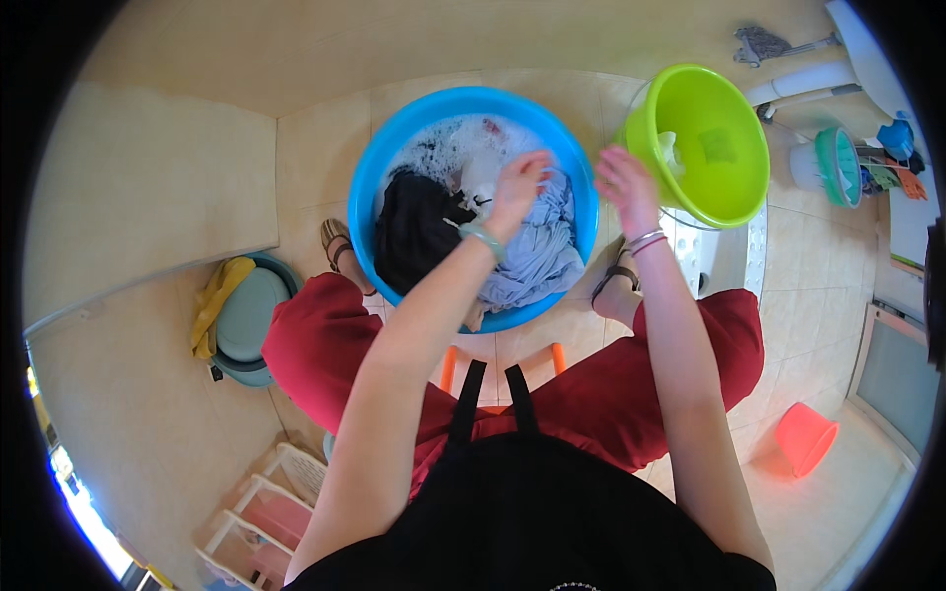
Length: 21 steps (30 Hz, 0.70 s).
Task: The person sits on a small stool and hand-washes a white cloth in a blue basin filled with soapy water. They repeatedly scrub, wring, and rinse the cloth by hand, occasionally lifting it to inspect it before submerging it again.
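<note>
A round blue basin (361, 187) stands on the floor between my feet. Inside it are sudsy water (455, 138), a black garment (414, 231) on the left, a light blue garment (540, 251) on the right and something white between them. Above the basin's contents is my left hand (520, 192), its fingers loosely bent and apart, with nothing seen in them. My right hand (629, 185) is raised by the basin's right rim, fingers parted and empty. Close to it stands a lime green bucket (724, 187) with a small white cloth (671, 155) against its inner left side.
Orange stool legs (558, 359) show under me. At left are a grey-green basin (254, 315) with a yellow cloth (219, 305) and a white rack (246, 512). A coral bucket (806, 439) lies at lower right; a mop head (759, 45) and a teal-rimmed tub (838, 167) are at upper right.
</note>
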Tool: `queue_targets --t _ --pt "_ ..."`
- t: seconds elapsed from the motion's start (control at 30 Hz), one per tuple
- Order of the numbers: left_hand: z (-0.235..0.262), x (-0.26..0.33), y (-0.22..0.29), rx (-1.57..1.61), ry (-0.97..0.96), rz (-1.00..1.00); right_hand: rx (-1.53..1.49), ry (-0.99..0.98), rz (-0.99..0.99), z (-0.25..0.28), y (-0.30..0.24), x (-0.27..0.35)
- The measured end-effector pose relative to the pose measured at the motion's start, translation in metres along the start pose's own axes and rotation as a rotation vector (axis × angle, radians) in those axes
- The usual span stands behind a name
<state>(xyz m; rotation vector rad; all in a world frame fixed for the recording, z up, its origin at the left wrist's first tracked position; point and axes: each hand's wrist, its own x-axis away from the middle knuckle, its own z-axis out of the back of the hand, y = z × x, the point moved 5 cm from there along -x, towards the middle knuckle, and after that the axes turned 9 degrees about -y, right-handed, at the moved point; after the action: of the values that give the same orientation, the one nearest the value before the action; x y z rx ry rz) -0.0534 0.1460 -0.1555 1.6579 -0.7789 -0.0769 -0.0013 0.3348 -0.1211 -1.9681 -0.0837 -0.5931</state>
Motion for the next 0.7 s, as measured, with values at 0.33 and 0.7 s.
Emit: queue_targets --t 0.33,0.7 --pt "0.101 0.102 -0.078 -1.663 -0.226 0.289 1.776 -0.467 -0.028 -0.083 0.155 0.052" --pt "0.100 0.021 -0.042 -1.580 -0.168 0.464 1.802 -0.378 0.101 -0.081 0.136 0.045"
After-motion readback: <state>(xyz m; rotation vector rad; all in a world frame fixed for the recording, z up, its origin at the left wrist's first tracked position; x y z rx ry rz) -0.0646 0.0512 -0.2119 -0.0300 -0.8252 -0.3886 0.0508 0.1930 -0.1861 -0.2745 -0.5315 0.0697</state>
